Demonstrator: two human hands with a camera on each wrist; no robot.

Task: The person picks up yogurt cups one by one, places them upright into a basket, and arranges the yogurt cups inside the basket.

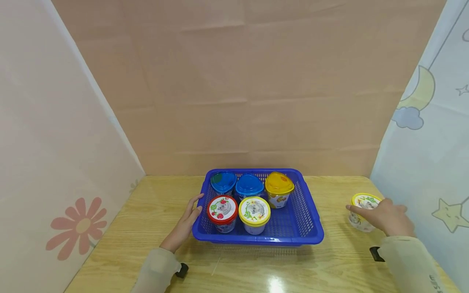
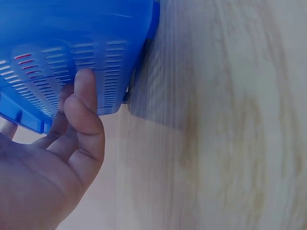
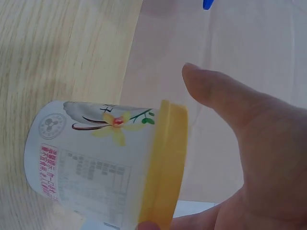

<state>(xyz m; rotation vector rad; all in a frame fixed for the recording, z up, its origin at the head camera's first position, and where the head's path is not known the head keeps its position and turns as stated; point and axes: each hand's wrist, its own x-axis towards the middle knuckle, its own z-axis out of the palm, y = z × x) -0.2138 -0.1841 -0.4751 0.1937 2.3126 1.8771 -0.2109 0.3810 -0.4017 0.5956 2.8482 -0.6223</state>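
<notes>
A blue plastic basket [image 1: 311, 211] stands on the table with several lidded cups inside. At its left side is my left hand [image 1: 187, 221], its loosely bent fingers against the slotted wall in the left wrist view. Off to the right, a white cup with a yellow lid [image 3: 100, 158] stands upright on the table. My right hand [image 1: 392, 217] reaches around this cup. In the right wrist view the thumb is spread away from the lid, and a fingertip shows at the lid's edge; the other fingers are mostly hidden.
Inside the basket, a red-lidded cup [image 1: 222, 209] and a yellow-lidded cup [image 1: 254, 211] stand in front. Behind them are two blue-lidded cups [image 1: 249, 185] and an orange-yellow-lidded one [image 1: 279, 185]. Brown paper [image 1: 238, 101] covers the back; patterned sheets hang at both sides.
</notes>
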